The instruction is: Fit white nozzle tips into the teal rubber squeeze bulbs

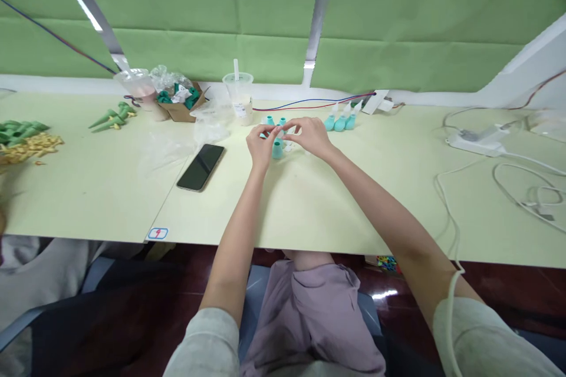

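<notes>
- The left hand [260, 144] and right hand [313, 134] are meeting above the counter [336, 206], thumbs and fingertips pinching narrowly; I cannot tell whether either is gripping a small piece, the fingers covering that spot.
- Open teal bottles are standing directly under and beyond the fingertips: the near bottle [277, 150] is showing its mouth, while the two far bottles [269, 121] are partly hiding behind the fingers.
- Small white pieces [289, 146] are lying below the right hand, half covered and hard to make out.
- Three teal bottles with white nozzles [339, 123] are standing just right of and beyond the right hand.
- A phone [201, 167] is lying to the left, and a lidded cup [239, 100] is standing on the far side.
</notes>
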`<control>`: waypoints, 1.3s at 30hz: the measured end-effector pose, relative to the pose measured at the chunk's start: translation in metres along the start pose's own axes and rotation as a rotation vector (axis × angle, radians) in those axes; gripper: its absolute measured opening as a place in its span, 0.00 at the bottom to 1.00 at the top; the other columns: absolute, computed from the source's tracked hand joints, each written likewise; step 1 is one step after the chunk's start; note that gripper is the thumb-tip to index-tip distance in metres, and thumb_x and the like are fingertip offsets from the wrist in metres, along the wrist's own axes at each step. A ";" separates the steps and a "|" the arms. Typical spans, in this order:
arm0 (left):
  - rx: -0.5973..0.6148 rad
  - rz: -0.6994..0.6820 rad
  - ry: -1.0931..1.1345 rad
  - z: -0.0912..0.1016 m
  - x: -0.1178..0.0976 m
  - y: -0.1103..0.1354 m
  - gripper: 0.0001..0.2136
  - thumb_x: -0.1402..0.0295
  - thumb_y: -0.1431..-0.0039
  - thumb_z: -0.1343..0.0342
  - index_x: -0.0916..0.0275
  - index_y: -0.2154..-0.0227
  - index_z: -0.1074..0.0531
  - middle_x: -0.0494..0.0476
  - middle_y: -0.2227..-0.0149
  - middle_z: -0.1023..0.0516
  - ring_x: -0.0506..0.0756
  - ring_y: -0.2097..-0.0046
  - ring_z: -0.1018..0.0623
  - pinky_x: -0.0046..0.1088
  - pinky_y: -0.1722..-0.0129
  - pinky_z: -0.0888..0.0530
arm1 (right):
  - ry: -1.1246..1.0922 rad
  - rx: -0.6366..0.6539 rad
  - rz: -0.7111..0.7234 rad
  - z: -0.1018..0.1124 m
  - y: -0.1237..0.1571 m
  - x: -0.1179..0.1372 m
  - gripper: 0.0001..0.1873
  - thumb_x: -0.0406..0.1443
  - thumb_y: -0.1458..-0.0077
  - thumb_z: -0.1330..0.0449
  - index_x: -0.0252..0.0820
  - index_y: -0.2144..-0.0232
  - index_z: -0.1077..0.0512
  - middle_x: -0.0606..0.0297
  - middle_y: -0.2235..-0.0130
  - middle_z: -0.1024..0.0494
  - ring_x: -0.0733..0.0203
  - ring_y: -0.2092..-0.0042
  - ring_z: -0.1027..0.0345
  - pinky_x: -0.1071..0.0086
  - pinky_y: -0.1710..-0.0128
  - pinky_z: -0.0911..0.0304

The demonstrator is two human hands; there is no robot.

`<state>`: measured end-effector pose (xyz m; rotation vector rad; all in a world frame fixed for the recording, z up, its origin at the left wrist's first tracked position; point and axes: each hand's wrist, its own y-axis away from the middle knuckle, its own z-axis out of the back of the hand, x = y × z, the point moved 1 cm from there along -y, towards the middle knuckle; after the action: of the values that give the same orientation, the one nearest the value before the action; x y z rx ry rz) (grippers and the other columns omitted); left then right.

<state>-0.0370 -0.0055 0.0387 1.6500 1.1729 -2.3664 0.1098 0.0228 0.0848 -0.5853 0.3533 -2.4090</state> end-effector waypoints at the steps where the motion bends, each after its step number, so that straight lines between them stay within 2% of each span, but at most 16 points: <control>1: 0.024 0.004 0.009 -0.001 -0.002 0.001 0.11 0.58 0.47 0.42 0.61 0.74 0.24 0.53 0.72 0.23 0.50 0.69 0.29 0.26 0.70 0.33 | -0.031 0.015 0.003 0.001 0.002 0.002 0.15 0.47 0.44 0.45 0.47 0.61 0.24 0.67 0.61 0.20 0.61 0.64 0.30 0.68 0.59 0.47; 6: 0.153 -0.002 -0.017 -0.009 -0.002 0.006 0.12 0.56 0.47 0.42 0.60 0.76 0.24 0.53 0.73 0.24 0.52 0.69 0.30 0.27 0.69 0.32 | -0.140 0.047 -0.069 -0.006 0.011 -0.007 0.16 0.48 0.45 0.44 0.48 0.63 0.23 0.68 0.63 0.20 0.62 0.65 0.29 0.70 0.62 0.44; 9: 0.176 -0.060 -0.024 -0.011 -0.002 0.009 0.10 0.57 0.47 0.42 0.58 0.71 0.23 0.54 0.71 0.25 0.53 0.66 0.29 0.27 0.68 0.33 | -0.175 0.022 -0.105 -0.009 0.016 -0.013 0.13 0.46 0.47 0.42 0.48 0.64 0.25 0.70 0.64 0.19 0.63 0.66 0.29 0.70 0.62 0.43; 12: 0.093 -0.083 -0.084 -0.009 -0.002 0.011 0.11 0.58 0.43 0.46 0.57 0.64 0.24 0.55 0.67 0.25 0.54 0.63 0.29 0.28 0.65 0.33 | -0.185 0.035 -0.127 -0.010 0.019 -0.016 0.10 0.42 0.47 0.41 0.48 0.63 0.27 0.71 0.67 0.19 0.63 0.66 0.28 0.69 0.60 0.44; 16: -0.090 -0.011 -0.195 0.001 0.011 0.009 0.14 0.60 0.37 0.55 0.59 0.66 0.26 0.56 0.67 0.24 0.54 0.63 0.30 0.29 0.60 0.35 | -0.094 0.069 -0.125 -0.015 0.020 -0.017 0.07 0.41 0.48 0.40 0.47 0.67 0.26 0.69 0.65 0.20 0.59 0.61 0.30 0.64 0.56 0.49; 20: -0.187 0.104 -0.174 0.009 0.029 0.004 0.16 0.62 0.36 0.59 0.60 0.66 0.27 0.54 0.70 0.24 0.52 0.67 0.29 0.28 0.62 0.35 | 0.081 0.059 -0.063 -0.026 0.020 -0.015 0.07 0.41 0.48 0.40 0.47 0.69 0.25 0.62 0.58 0.22 0.53 0.53 0.37 0.62 0.57 0.53; 25: -0.208 0.200 -0.134 0.012 0.039 0.002 0.16 0.63 0.37 0.59 0.61 0.68 0.27 0.53 0.71 0.24 0.52 0.68 0.27 0.27 0.64 0.35 | 0.167 0.110 -0.042 -0.041 0.019 -0.011 0.09 0.40 0.45 0.43 0.45 0.69 0.24 0.60 0.63 0.22 0.54 0.57 0.36 0.62 0.59 0.55; 29: -0.213 0.232 -0.144 0.012 0.038 0.002 0.16 0.63 0.37 0.59 0.61 0.69 0.27 0.53 0.71 0.24 0.52 0.67 0.26 0.27 0.65 0.35 | 0.181 0.112 -0.020 -0.047 0.019 -0.010 0.09 0.36 0.45 0.45 0.44 0.69 0.24 0.60 0.64 0.21 0.54 0.57 0.35 0.61 0.59 0.56; 32: -0.187 0.243 -0.141 0.012 0.039 0.002 0.16 0.63 0.37 0.59 0.61 0.69 0.27 0.54 0.71 0.24 0.52 0.67 0.26 0.27 0.65 0.35 | 0.189 0.104 -0.030 -0.049 0.019 -0.010 0.07 0.36 0.46 0.44 0.45 0.69 0.24 0.61 0.64 0.21 0.54 0.57 0.35 0.60 0.59 0.56; 36: -0.206 0.258 -0.129 0.014 0.040 0.001 0.16 0.63 0.37 0.59 0.61 0.69 0.27 0.54 0.71 0.23 0.52 0.67 0.26 0.27 0.64 0.35 | 0.186 0.085 -0.022 -0.042 0.019 -0.012 0.08 0.41 0.45 0.43 0.46 0.69 0.25 0.62 0.65 0.21 0.53 0.57 0.35 0.59 0.58 0.54; 39: -0.208 0.266 -0.128 0.014 0.040 0.001 0.16 0.63 0.37 0.59 0.61 0.69 0.27 0.53 0.72 0.24 0.52 0.68 0.27 0.27 0.65 0.35 | 0.140 -0.007 -0.040 -0.022 0.016 -0.027 0.11 0.42 0.42 0.46 0.47 0.68 0.25 0.60 0.63 0.22 0.52 0.58 0.35 0.57 0.58 0.54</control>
<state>-0.0645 0.0005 0.0077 1.4631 1.0607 -2.0779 0.1265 0.0299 0.0513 -0.4311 0.4137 -2.4949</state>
